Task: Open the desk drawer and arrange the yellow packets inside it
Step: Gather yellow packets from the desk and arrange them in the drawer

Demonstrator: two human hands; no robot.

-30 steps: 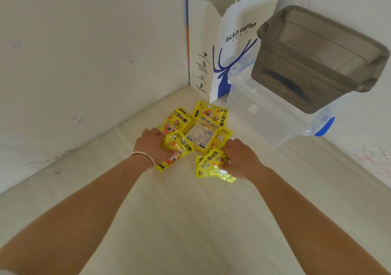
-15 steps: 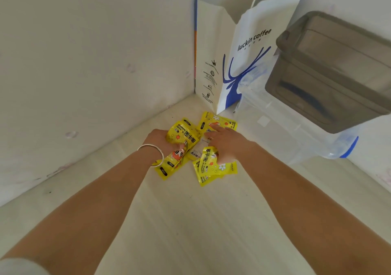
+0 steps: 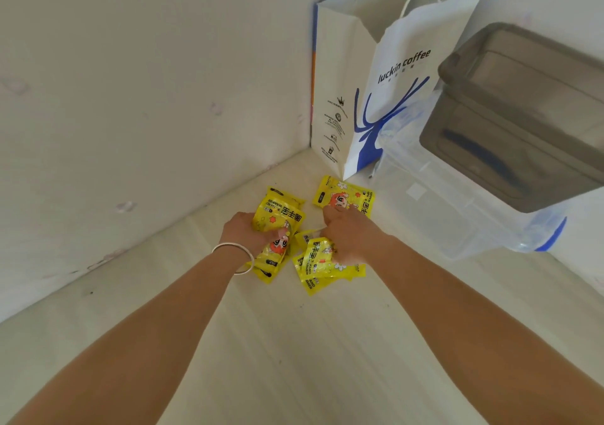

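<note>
A: Where are the yellow packets just now?

B: On the pale wooden tabletop, in the corner where 2 white walls meet. They lie in 3 small lots: 1 lot under the left hand, 1 under the right hand, and 1 packet flat by itself just beyond the right hand's fingers.

A: And how do the hands hold them?

B: The left hand has its fingers curled round a small stack of packets, thumb pressed on the printed face (the cartoon figure shows beside the thumb). The right hand grips a bunch of packets under its palm, fingers bent down over them; the far fingertips reach to the edge of the lone packet, though I cannot tell if they touch it.

A: Anything on the wrists?

B: A silver bangle on the left wrist.

A: What stands around?

B: Just behind the lone packet, a white paper bag printed "luckin coffee" with a blue deer, upright in the corner. To its right a clear plastic box with a blue clasp, and a grey box resting on top of it
</note>
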